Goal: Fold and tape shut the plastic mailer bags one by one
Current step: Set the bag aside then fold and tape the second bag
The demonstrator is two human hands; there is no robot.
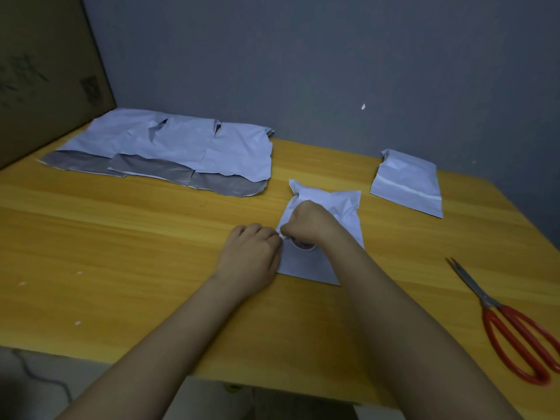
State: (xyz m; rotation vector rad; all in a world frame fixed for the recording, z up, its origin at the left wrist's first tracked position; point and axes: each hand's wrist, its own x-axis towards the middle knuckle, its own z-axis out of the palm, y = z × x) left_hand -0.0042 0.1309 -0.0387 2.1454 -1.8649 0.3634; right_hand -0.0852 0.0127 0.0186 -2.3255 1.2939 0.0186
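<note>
mailers (169, 147) lie unfolded in an overlapping stack at the far left of the surface (121, 253), grey flaps open, so most of the work looks undone. at centre the left hand (251, 253) pinches what seems a tape end while the right hand (312, 222) grips a half-hidden tape roll (303, 245) on the current mailer (342, 207). one folded mailer (406, 183) sits far right, apparently finished, with scissors (509, 322) near the right edge.

On the table (121, 237), a stack of bags (169, 153) lies upper left, one bag (330, 207) centre under both hands (281, 241), another bag (407, 183) upper right, scissors (509, 322) lower right.
</note>
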